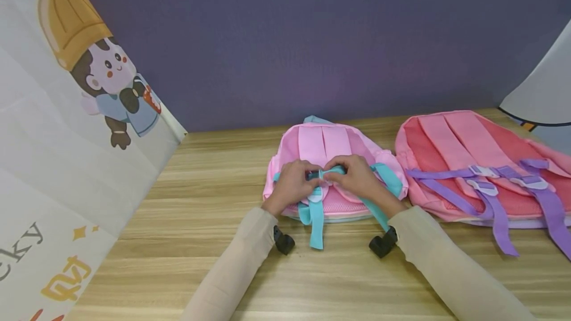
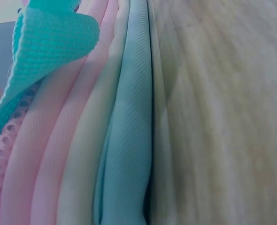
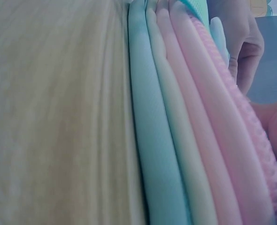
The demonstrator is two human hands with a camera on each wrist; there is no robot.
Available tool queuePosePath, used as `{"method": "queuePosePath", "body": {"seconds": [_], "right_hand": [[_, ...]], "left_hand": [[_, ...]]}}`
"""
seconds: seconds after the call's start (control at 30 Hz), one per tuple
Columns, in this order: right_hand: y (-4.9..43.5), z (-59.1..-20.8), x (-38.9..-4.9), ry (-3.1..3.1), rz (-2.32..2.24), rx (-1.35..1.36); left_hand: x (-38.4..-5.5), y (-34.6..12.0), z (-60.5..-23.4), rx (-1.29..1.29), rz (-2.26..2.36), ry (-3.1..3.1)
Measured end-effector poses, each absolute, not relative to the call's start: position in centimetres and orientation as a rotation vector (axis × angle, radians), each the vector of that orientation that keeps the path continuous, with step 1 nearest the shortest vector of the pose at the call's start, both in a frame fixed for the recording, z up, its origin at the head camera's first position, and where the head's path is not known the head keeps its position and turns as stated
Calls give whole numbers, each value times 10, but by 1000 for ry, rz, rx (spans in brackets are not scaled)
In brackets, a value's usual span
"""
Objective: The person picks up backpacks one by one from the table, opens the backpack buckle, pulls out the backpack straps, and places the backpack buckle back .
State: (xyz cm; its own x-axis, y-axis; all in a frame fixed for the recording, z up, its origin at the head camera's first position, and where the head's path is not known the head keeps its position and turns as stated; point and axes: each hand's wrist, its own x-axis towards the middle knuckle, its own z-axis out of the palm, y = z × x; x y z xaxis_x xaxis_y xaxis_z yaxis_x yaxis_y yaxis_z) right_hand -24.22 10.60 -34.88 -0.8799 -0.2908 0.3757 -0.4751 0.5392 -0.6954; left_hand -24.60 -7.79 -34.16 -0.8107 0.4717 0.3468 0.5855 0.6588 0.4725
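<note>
with the left hand [image 1: 292, 182], pinching by thumb and fingers the left end of a buckle [image 1: 321, 175]; with the right hand [image 1: 357, 175], pinching in the same way the right end. held just above the middle of the small pink bag [image 1: 334, 150], lying on the table [image 1: 192, 241] with back side up. set with long axis from side to side of the small bag, across the two shoulder straps [image 1: 310, 145], and so along the line between both hands. not possible to call one hand nearer, with fingers of both touching the buckle. by judgement, most important for any move of the buckle: this one line, to be kept straight. not possible to tell if joined or apart in its middle, because of the covering fingers. below the left hand, hanging over the bottom edge of the small bag, a loose teal strap [image 1: 316, 227]. to the right of the small bag, close beside it, a larger bag [image 1: 464, 142] with purple straps [image 1: 550, 217].
</note>
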Motion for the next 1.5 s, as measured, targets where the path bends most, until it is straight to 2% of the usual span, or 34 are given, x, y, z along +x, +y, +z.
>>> {"method": "queuePosePath", "body": {"seconds": [1.5], "right_hand": [[106,-347,-242,-2534,1303,656]], "left_hand": [[-247,-77,-342,-852,-908,-2691]]}}
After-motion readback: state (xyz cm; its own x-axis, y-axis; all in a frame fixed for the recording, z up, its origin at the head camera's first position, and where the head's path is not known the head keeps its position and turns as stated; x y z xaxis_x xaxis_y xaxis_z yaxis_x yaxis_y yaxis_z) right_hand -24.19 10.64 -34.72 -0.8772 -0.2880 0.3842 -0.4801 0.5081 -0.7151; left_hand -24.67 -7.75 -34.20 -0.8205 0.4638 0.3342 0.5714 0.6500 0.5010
